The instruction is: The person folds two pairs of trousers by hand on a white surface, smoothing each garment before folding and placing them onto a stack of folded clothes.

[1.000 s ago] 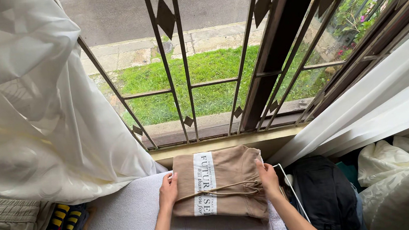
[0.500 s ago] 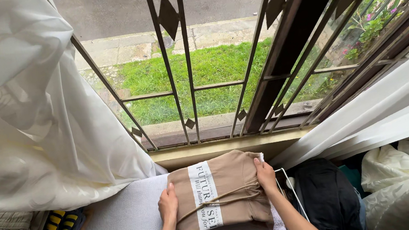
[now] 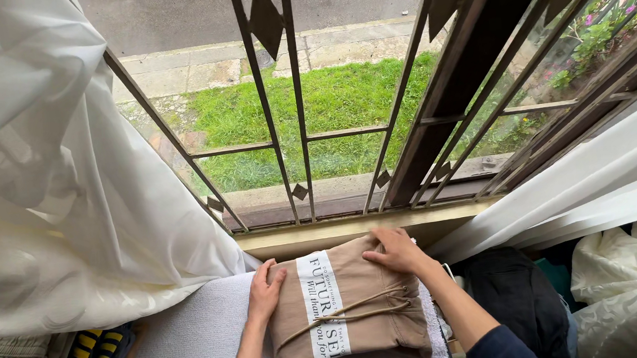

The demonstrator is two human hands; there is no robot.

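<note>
Tan folded hoodie, soft and rectangular, lies under both hands' flat, open fingers.

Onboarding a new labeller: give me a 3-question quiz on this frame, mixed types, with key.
1. True or false: both hands lie on the folded tan garment.
2. Which hand is at the garment's far edge, nearest the window sill? A) left hand B) right hand
3. Fill in: a drawstring lies across the garment's ____ panel.

Key: 1 true; 2 B; 3 white. The left hand rests flat at the garment's left edge, the right hand on its top right corner, and the cord crosses the white printed panel.
</note>
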